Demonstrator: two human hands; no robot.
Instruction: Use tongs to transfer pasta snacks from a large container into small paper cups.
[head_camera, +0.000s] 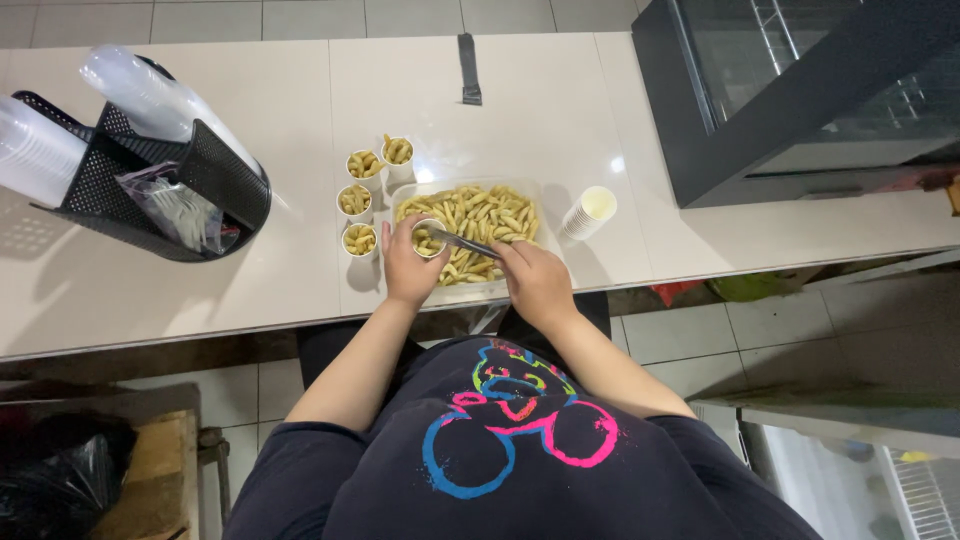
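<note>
My left hand (408, 266) grips a small paper cup (428, 238) holding it over the near left corner of a clear plastic tray (535, 196) full of pale fried sticks. My right hand (535, 280) holds metal tongs (460, 241) whose tips reach into that cup. To the left of the tray stand several filled small cups (361, 202) in a cluster on the pale table (300, 120).
A stack of empty paper cups (590, 212) lies on its side right of the tray. A black mesh holder (150, 175) with clear plastic cups and bagged utensils sits at the left. A dark glass-fronted cabinet (800, 90) stands at the right. A dark flat tool (469, 68) lies at the far edge.
</note>
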